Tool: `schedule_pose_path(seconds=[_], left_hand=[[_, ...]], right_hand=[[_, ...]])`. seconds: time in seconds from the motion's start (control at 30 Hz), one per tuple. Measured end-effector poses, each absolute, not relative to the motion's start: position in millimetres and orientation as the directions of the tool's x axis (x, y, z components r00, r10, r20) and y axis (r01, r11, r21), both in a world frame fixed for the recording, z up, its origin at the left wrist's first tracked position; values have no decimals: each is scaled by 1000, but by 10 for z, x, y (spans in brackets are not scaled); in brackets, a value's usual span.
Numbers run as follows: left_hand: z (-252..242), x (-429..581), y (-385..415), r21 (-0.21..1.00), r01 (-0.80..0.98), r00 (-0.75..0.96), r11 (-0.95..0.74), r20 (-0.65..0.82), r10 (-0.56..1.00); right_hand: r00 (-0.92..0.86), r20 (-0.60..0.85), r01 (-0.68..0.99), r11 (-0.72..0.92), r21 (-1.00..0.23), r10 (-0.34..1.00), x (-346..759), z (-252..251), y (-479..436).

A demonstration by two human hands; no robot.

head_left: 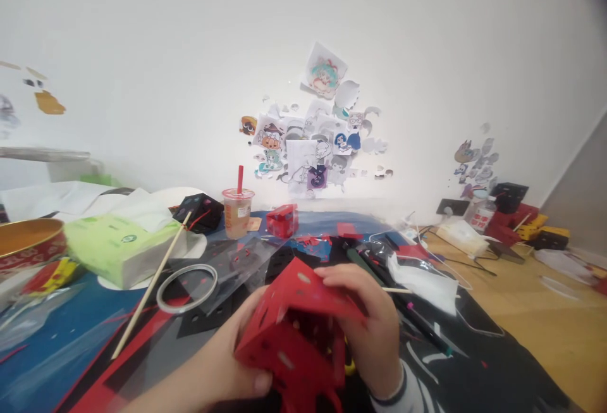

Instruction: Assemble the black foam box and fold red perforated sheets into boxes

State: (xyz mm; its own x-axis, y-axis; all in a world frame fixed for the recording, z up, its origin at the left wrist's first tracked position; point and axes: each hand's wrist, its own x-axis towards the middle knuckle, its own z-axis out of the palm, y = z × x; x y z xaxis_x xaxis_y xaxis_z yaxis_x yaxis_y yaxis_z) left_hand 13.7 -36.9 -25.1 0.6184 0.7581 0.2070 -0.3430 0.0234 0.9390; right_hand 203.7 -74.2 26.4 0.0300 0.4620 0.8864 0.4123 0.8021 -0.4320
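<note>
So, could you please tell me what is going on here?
The person's left hand and right hand hold a red box between them, above a cluttered tabletop. The box gapes open on the side facing the person. Beyond it stand another red cube and a drink cup with a red straw.

The box point(270, 321) sits between the left hand point(237, 350) and right hand point(372, 318). A cup point(237, 220) stands behind, left of it.
</note>
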Motion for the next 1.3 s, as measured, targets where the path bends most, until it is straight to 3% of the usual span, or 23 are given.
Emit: schedule_pose_path(seconds=[0.1, 0.2, 0.4, 0.57, 0.73, 0.83, 1.0, 1.17, 1.3], left_hand=[[-230, 203, -410, 914, -405, 510, -29, 252, 822], [-169, 241, -469, 918, -397, 414, -21, 199, 888], [-125, 230, -427, 945, -326, 481, -8, 173, 859], [-170, 239, -439, 945, -324, 430, -35, 180, 885], [-128, 245, -524, 939, -344, 318, -16, 132, 939], [-92, 231, -529, 943, -330, 360, 30, 97, 928], [-88, 211, -464, 932, -355, 398, 73, 80, 914], [-108, 210, -429, 947, -319, 393, 20, 113, 913], [-106, 214, -441, 953, -302, 381, 3, 118, 917]], right_hand=[[124, 725, 356, 651, -670, 678, 2060, 226, -618], [147, 579, 261, 533, -805, 802, 2053, 184, -537], [137, 480, 118, 467, -876, 866, 2017, 123, -491], [130, 437, 64, 432, -899, 890, 2013, 92, -467], [143, 460, 134, 444, -886, 876, 2016, 79, -457], [176, 508, 215, 471, -856, 843, 2021, 90, -476], [262, 699, 427, 570, -702, 665, 2044, 139, -522], [276, 783, 536, 588, -607, 557, 2050, 135, -556], [162, 854, 637, 609, -473, 494, 2012, 99, -582]])
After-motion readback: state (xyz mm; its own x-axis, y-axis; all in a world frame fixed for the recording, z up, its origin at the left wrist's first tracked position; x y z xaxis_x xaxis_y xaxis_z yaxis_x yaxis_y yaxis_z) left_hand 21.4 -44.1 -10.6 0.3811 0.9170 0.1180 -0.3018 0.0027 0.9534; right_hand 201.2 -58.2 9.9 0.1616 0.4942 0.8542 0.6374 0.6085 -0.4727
